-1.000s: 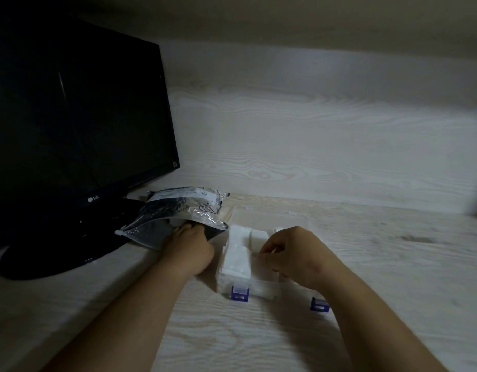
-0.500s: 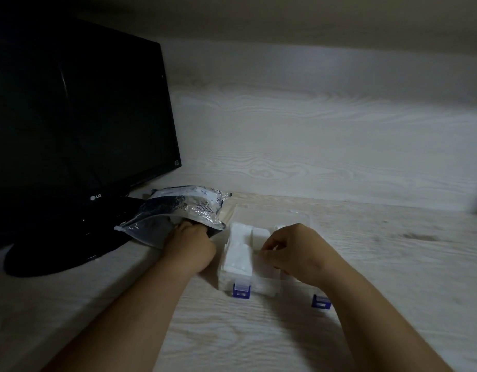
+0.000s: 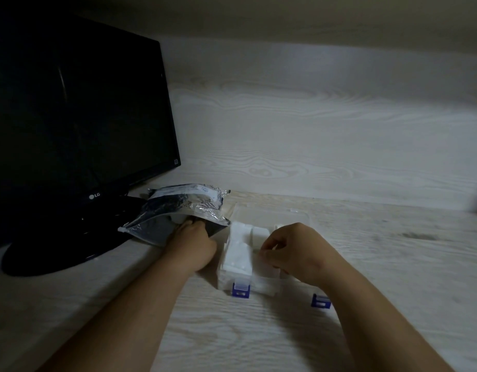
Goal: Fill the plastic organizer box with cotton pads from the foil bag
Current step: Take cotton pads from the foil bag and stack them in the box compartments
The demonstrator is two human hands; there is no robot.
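- left hand [image 3: 194,245] reached toward 12 o'clock into the open mouth of the foil bag [image 3: 183,208]; its fingertips were hidden inside, so i cannot tell whether it was grasping anything.
- right hand [image 3: 293,251] hung over the plastic organizer box [image 3: 224,280], fingers curled, thumb and forefinger pinching at the white cotton pads [image 3: 238,251] in the middle of it.
- box sat directly under the right hand and just beside the left hand, at its 3 o'clock.
- bag lay at 10 o'clock from the box, near it, with its mouth gaping toward 6 o'clock.
- box's long axis ran from 9 to 3 o'clock; its two blue latches [image 3: 241,289] faced 6 o'clock, and its clear lid [image 3: 259,213] lay back toward 12 o'clock.
- pads stood stacked in the left compartments, rising above the rim.
- pale wood-grain desk [image 3: 259,331] carried everything; a dark monitor [image 3: 71,116] stood at 9 o'clock, its base just beside the bag.
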